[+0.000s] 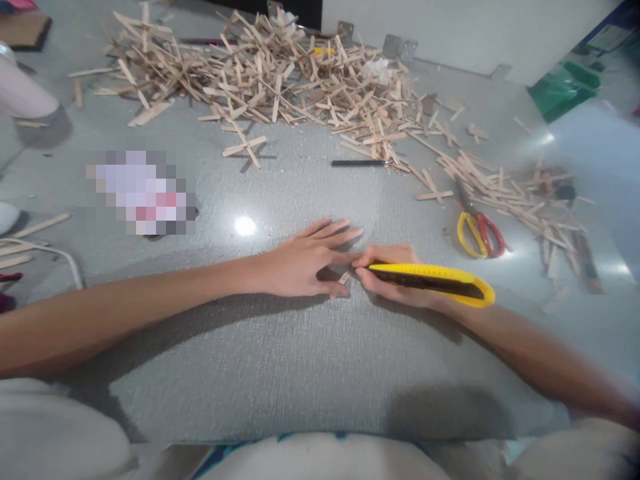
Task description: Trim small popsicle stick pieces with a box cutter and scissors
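My left hand point(305, 260) lies palm down on the grey table with its fingers spread. Its thumb and index finger press on a small wooden craft stick point(345, 277), which is partly hidden beneath them. My right hand point(387, 267) is closed around a yellow and black utility knife point(450, 279). The knife's front end points left, towards the stick, and its tip is hidden by my fingers. The fingertips of my two hands nearly meet above the stick.
A large heap of craft sticks point(270, 80), some joined in crosses, spreads along the back. Red and yellow-handled scissors point(480, 235) lie at the right. A thin black tool point(359, 163) rests before the heap. A blurred-out object point(140, 193) and a pale bottle point(25, 87) are at left.
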`<state>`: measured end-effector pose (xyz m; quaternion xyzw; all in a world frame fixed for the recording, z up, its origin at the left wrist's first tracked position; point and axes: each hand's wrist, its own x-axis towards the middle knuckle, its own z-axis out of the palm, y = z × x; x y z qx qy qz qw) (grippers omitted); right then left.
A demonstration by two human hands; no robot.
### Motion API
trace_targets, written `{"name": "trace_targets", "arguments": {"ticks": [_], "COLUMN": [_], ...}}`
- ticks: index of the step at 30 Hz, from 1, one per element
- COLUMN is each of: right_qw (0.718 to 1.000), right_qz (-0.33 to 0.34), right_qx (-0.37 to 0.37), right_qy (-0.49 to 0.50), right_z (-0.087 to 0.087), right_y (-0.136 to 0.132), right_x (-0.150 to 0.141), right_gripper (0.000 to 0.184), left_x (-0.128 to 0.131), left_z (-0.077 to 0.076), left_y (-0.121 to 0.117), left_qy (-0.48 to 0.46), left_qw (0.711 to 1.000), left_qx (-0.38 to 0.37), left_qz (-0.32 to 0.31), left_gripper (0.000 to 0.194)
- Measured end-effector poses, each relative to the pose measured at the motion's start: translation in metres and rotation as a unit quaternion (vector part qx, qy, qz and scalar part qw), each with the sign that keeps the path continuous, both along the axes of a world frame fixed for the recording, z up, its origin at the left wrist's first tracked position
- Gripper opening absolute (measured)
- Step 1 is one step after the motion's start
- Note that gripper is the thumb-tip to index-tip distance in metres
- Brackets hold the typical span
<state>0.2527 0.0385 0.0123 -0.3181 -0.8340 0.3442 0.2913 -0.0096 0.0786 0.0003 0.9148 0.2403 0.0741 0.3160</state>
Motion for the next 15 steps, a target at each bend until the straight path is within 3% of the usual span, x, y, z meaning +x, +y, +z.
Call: {"name": "trace_targets", "arguments": {"ticks": [15], "right_qw": [1.000], "right_qz": [-0.004], "right_qx": [0.020], "right_qy": [-0.011], "right_z": [-0.0046], "right_y": [-0.0027], "right_x": [0.0027], "right_gripper": [0.016], "left_x": [0.0020], "left_z": [0.0012], "left_y": [0.0001], "left_qy": [0.010], "left_qw": [1.000], "left_qx": [-0.003], "left_qz": [0.002], "left_gripper": [0.073]}}
